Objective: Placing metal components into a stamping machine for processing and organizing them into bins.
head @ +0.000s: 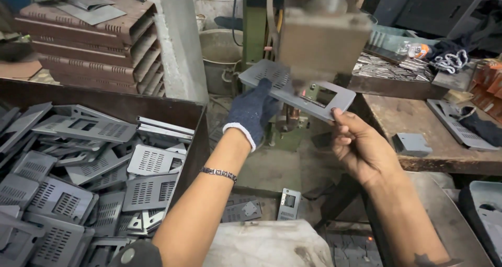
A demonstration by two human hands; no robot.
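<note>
A grey metal plate [286, 84] with perforated vents and a rectangular cut-out is held flat under the blurred press head [324, 42]. My left hand [252, 110], in a dark knit glove with a white cuff, grips the plate's near left edge. My bare right hand [355, 144] holds the plate's right corner with thumb and fingers. A beaded bracelet sits on my left forearm.
A bin [157, 110] at left is heaped with several similar grey plates [78, 178]. Brown metal panels [94, 37] are stacked behind it. A worn wooden bench [444, 136] at right carries small metal parts, a glove and a grey piece. Fallen plates [288, 204] lie on the floor.
</note>
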